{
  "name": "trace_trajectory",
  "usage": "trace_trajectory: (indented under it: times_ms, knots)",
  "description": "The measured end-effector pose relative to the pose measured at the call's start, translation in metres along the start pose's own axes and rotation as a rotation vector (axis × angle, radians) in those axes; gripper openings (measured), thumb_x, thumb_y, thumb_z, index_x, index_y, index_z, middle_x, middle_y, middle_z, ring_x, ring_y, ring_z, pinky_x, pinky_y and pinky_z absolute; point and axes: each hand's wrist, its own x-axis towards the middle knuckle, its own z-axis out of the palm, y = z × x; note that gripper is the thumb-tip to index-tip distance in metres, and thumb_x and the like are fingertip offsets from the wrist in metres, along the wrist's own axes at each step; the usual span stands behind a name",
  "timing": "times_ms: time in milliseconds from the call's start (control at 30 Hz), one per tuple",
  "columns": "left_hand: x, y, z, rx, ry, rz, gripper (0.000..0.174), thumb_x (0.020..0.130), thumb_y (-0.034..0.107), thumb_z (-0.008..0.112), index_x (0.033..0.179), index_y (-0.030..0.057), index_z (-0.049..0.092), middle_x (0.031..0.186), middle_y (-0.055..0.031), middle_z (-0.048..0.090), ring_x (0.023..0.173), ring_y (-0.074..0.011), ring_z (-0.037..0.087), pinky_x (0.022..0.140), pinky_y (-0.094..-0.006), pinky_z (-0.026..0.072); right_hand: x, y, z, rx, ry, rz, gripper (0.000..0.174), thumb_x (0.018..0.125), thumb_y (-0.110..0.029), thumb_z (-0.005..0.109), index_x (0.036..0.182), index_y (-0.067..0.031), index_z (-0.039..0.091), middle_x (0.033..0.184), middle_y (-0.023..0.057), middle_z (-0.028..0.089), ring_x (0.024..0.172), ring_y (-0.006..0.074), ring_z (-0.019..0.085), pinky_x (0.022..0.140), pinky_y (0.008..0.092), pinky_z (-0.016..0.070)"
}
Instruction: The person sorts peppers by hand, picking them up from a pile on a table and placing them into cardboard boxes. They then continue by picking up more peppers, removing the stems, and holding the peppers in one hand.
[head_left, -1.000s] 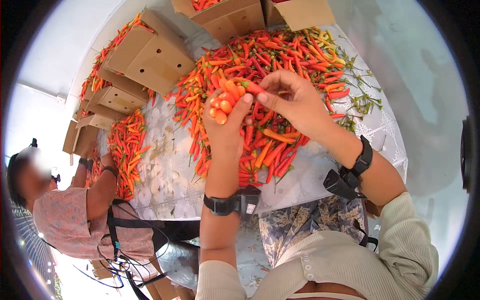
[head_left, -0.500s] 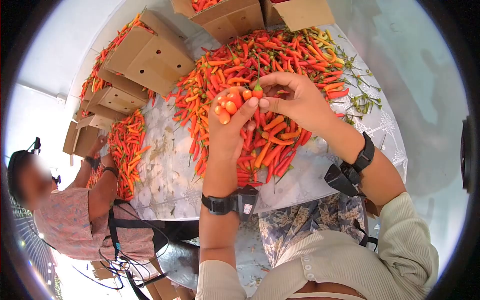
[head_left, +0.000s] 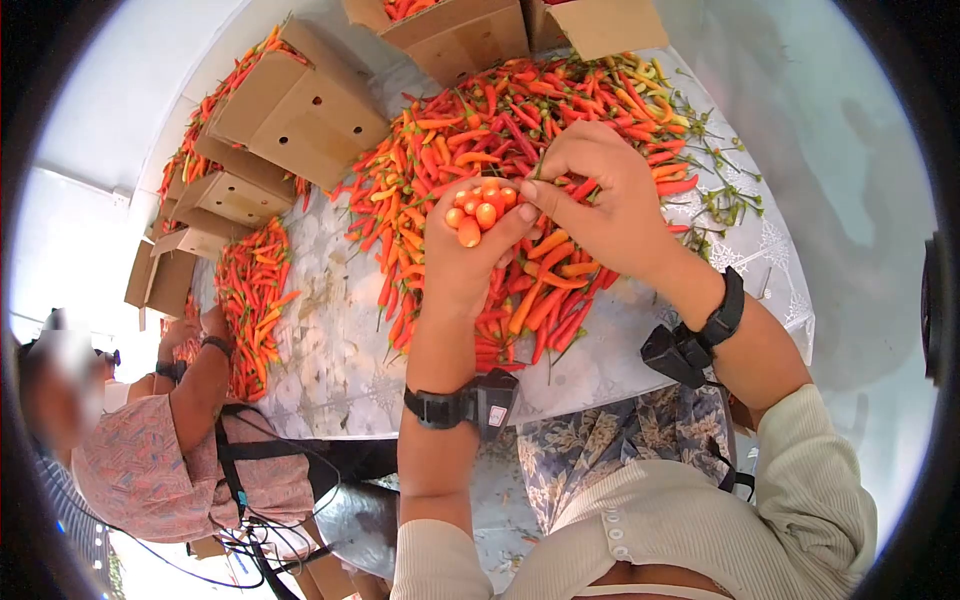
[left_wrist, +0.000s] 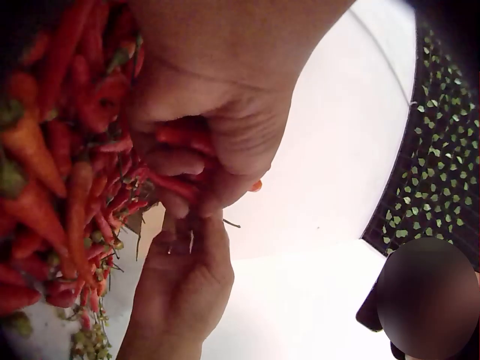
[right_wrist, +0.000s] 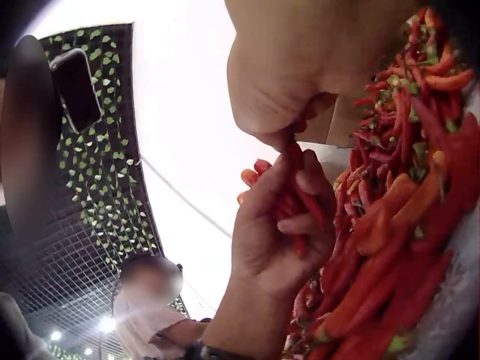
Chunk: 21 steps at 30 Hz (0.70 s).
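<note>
Chilli peppers (head_left: 486,208) lie bunched in the left hand (head_left: 462,250), above the pile (head_left: 585,115) on the tabletop (head_left: 325,350); their rounded ends face the wearer, so their long axes run roughly away from the eye. The left hand grips the bunch, with its thumb along the side nearer the right hand (head_left: 610,205). The right hand pinches a thin green stem (head_left: 537,170) between thumb and fingers, just beside the bunch on its right; the fingertips of both hands nearly meet. One red chilli (right_wrist: 295,159) stands up from the left hand toward the right fingertips; whether the stem is joined to it, I cannot tell. Beyond the hands, the pile spreads to the far edge, loose green stems (head_left: 733,205) lie along the right edge, and a cardboard box (head_left: 300,115) stands toward the far left corner. Another person (head_left: 150,460) is at the left.
</note>
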Motion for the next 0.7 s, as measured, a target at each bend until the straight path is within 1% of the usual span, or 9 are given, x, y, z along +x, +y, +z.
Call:
trace_trajectory:
  times_ms: [67, 167, 267, 367, 467, 500, 567, 600, 700]
  knots:
    - [0.001, -0.002, 0.0, 0.018, 0.007, 0.008, 0.02, 0.079, 0.001, 0.066, 0.097, 0.0014, 0.058, 0.081, -0.0045, 0.064, 0.065, -0.0104, 0.062, 0.041, -0.015, 0.0366, 0.0, -0.004, -0.001, -0.155, 0.029, -0.126, 0.009, 0.069, -0.008, 0.069, 0.072, -0.0057, 0.061, 0.072, 0.0075, 0.056, 0.07, 0.0265, 0.054, 0.065, 0.0364, 0.0427]
    - [0.002, -0.003, -0.001, 0.011, -0.009, 0.02, 0.019, 0.079, 0.001, 0.066, 0.096, 0.0019, 0.058, 0.079, -0.0044, 0.063, 0.062, -0.0102, 0.062, 0.041, -0.0147, 0.0363, 0.0, -0.003, 0.002, -0.195, 0.069, -0.213, 0.008, 0.068, -0.007, 0.068, 0.073, -0.006, 0.062, 0.073, 0.0071, 0.057, 0.073, 0.027, 0.055, 0.064, 0.0355, 0.0425]
    - [0.001, 0.003, 0.003, -0.026, 0.017, 0.0, 0.023, 0.075, 0.003, 0.072, 0.094, 0.0004, 0.06, 0.076, -0.0034, 0.063, 0.062, -0.0085, 0.062, 0.041, -0.0152, 0.0381, -0.001, 0.001, 0.003, -0.166, 0.111, -0.225, 0.008, 0.071, -0.009, 0.069, 0.074, -0.0056, 0.062, 0.074, 0.0075, 0.057, 0.072, 0.0252, 0.055, 0.063, 0.0333, 0.0422]
    - [-0.001, 0.006, -0.001, -0.056, -0.017, -0.025, 0.022, 0.075, 0.004, 0.071, 0.094, 0.0002, 0.059, 0.077, -0.0046, 0.063, 0.061, -0.0087, 0.062, 0.04, -0.0151, 0.0364, -0.003, -0.005, 0.002, 0.088, -0.053, 0.208, 0.011, 0.081, -0.014, 0.067, 0.078, -0.0049, 0.061, 0.075, 0.0024, 0.059, 0.068, 0.0137, 0.052, 0.062, 0.0265, 0.0407]
    - [-0.003, 0.008, -0.004, -0.165, -0.064, -0.039, 0.021, 0.076, 0.005, 0.07, 0.093, 0.0003, 0.059, 0.078, -0.0058, 0.063, 0.061, -0.0095, 0.062, 0.04, -0.0148, 0.0347, 0.002, 0.006, -0.007, 0.668, -0.273, 0.602, 0.016, 0.088, -0.02, 0.061, 0.081, -0.0051, 0.061, 0.077, -0.0007, 0.059, 0.067, 0.0077, 0.049, 0.061, 0.0234, 0.0399]
    - [-0.003, 0.009, -0.005, -0.173, -0.085, -0.024, 0.022, 0.076, 0.005, 0.07, 0.094, 0.0007, 0.058, 0.079, -0.0064, 0.063, 0.062, -0.0095, 0.062, 0.04, -0.0146, 0.0344, 0.001, 0.011, -0.007, 0.744, -0.327, 0.649, 0.017, 0.089, -0.022, 0.059, 0.084, -0.0054, 0.061, 0.079, -0.0016, 0.06, 0.068, 0.0058, 0.051, 0.063, 0.0217, 0.041]
    - [-0.003, 0.01, -0.004, -0.193, -0.134, 0.004, 0.024, 0.077, 0.006, 0.07, 0.096, 0.0016, 0.057, 0.081, -0.0075, 0.063, 0.064, -0.0096, 0.062, 0.04, -0.0142, 0.0337, 0.001, 0.014, -0.005, 0.903, -0.314, 0.809, 0.015, 0.088, -0.019, 0.061, 0.086, -0.004, 0.061, 0.081, -0.001, 0.06, 0.071, 0.0065, 0.054, 0.066, 0.0225, 0.043]
    - [-0.003, 0.009, -0.003, -0.233, -0.093, 0.004, 0.025, 0.076, 0.006, 0.07, 0.097, 0.0022, 0.057, 0.083, -0.0077, 0.063, 0.065, -0.0095, 0.061, 0.04, -0.014, 0.0336, 0.0, 0.014, -0.004, 0.984, -0.305, 0.891, 0.014, 0.087, -0.017, 0.061, 0.088, -0.0034, 0.062, 0.081, -0.0007, 0.06, 0.073, 0.0069, 0.056, 0.068, 0.0229, 0.044]
    - [-0.001, 0.008, -0.005, -0.356, -0.006, -0.008, 0.029, 0.076, 0.005, 0.07, 0.102, 0.0054, 0.055, 0.088, -0.0075, 0.063, 0.067, -0.0088, 0.059, 0.041, -0.0139, 0.0334, -0.004, 0.023, 0.003, 0.378, -0.106, 0.584, 0.013, 0.081, -0.008, 0.064, 0.093, -0.0032, 0.062, 0.082, 0.0025, 0.062, 0.076, 0.0128, 0.06, 0.074, 0.0269, 0.0467]
